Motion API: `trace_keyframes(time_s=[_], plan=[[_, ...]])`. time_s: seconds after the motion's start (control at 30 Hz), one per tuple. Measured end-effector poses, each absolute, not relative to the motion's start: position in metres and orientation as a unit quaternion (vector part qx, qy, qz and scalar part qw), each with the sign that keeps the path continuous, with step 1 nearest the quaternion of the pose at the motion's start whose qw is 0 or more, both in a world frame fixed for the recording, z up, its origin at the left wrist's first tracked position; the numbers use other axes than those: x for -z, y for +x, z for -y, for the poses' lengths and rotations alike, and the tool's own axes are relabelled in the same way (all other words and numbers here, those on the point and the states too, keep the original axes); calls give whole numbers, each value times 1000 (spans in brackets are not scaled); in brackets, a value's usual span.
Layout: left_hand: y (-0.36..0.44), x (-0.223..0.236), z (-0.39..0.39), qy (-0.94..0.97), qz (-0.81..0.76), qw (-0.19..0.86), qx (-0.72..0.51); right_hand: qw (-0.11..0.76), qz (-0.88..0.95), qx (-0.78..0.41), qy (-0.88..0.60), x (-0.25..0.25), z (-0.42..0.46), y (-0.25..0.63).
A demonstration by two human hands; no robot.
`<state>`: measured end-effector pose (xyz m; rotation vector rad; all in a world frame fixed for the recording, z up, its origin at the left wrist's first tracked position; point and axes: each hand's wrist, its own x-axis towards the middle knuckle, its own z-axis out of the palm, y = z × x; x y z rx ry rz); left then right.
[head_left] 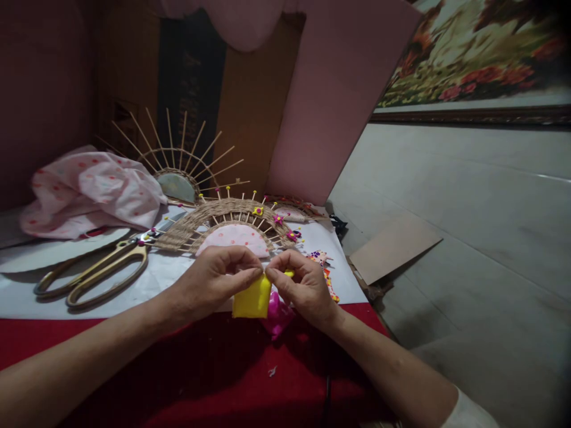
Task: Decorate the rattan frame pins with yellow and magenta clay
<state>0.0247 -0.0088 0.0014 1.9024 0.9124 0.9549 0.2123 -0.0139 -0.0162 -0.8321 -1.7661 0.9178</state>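
Forearms (102, 356), two: reaching in from lower left and lower right.
Left grip (218, 279): closed, thumb and finger pinching the yellow packet's top.
Right grip (303, 289): pinching that top, fingertips beside the left's.
Yellow packet (250, 302), one: hanging below both pinches.
Magenta packet (278, 314), one: just beside, below the right grip.
Counter (214, 374), one: red, partly under a white sheet (22, 302).
Scissors (107, 267), one pair: left, on the sheet.
Fan-shaped pieces (236, 206), three: the front one bearing three flowers (257, 211).
Dotted cloth (102, 184), one: crumpled, rear left.
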Motion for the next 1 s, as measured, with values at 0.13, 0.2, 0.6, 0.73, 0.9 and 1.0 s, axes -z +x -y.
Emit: trace_keyframes(time_s=[0.13,0.2,0.6,0.73,0.9,1.0], plan=[[25,-2,11,762,-352,397,-373,472,720,-379,-339,18,15,211],[25,-3,12,761,-350,397,-376,474,719,-382,-335,18,15,211],[24,-9,10,695,-350,478,-408,475,697,-406,-351,13,18,213],[20,-14,5,684,-372,489,-392,468,674,-451,-351,15,18,210],[9,-18,-3,704,-447,484,-266,502,598,-547,-302,15,9,209],[3,-17,-4,771,-430,432,-185,519,586,-549,-294,12,6,210]])
